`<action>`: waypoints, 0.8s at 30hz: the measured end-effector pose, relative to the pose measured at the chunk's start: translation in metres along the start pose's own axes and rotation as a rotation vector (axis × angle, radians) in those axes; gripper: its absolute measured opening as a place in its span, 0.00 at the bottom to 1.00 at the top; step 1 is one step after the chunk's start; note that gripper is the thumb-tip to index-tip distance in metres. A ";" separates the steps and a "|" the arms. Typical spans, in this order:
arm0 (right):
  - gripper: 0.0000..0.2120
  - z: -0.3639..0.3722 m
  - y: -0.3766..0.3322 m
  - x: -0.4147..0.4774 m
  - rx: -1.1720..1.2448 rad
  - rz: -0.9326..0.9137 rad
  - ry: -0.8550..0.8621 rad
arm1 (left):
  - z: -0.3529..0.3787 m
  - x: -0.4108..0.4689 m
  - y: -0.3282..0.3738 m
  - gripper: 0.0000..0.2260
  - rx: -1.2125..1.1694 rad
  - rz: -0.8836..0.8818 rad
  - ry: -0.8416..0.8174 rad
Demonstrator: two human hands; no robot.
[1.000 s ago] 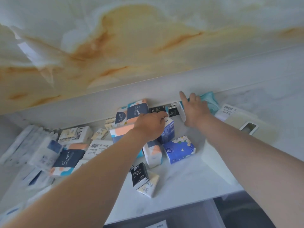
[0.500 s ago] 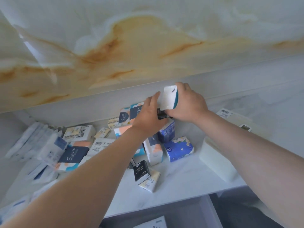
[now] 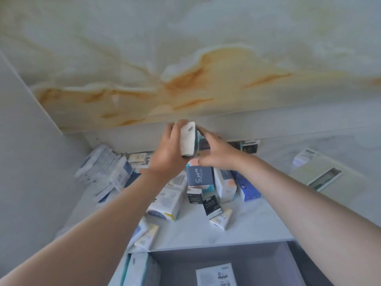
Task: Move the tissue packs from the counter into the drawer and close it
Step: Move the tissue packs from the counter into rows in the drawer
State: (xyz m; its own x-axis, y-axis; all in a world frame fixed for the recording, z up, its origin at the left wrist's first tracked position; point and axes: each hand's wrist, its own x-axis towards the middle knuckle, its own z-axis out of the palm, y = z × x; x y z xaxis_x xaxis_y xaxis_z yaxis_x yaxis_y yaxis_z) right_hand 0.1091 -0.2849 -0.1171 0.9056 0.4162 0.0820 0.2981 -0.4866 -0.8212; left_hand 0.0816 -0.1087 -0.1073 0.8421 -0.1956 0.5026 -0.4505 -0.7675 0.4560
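Head view: risk of a fumble right above the cluttered pale marble counter [image 3: 243,228], a loose transfer dropping the white, teal-edged soft tissue pack [image 3: 188,141] back among the other packs instead of into the open grey drawer [image 3: 288,263] below. Left hand [image 3: 167,153] wrapped closed around that raised pack; right hand [image 3: 216,154] half open beside it, fingertips [image 3: 203,133] seemingly brushing its far side, firm hold unclear.
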 end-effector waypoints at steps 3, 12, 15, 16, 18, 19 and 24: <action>0.40 0.022 0.019 0.010 -0.409 0.107 -0.026 | -0.019 -0.018 -0.024 0.39 -0.056 -0.119 0.082; 0.37 0.059 0.043 0.034 -0.976 0.037 0.106 | -0.038 -0.052 -0.063 0.38 0.038 -0.077 0.079; 0.35 0.053 0.035 0.033 -0.951 0.031 0.165 | -0.047 -0.060 -0.059 0.38 0.027 -0.091 0.076; 0.37 0.052 0.033 0.030 -0.963 0.046 0.165 | -0.051 -0.063 -0.056 0.38 0.018 -0.108 0.072; 0.39 0.054 0.034 0.021 -1.051 0.060 0.113 | -0.057 -0.072 -0.052 0.38 0.012 -0.136 0.051; 0.37 0.057 0.038 0.016 -1.076 0.054 0.094 | -0.060 -0.077 -0.050 0.38 0.020 -0.137 0.035; 0.26 0.069 0.039 0.000 -0.970 0.043 0.154 | -0.061 -0.099 -0.043 0.39 0.075 -0.130 -0.052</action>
State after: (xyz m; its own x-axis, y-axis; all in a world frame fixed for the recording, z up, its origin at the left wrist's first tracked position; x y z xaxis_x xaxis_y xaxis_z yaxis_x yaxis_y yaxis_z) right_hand 0.1003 -0.2509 -0.1883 0.9302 0.3125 0.1925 0.3205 -0.9472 -0.0109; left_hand 0.0000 -0.0193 -0.1319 0.9069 -0.1216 0.4033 -0.3151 -0.8313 0.4579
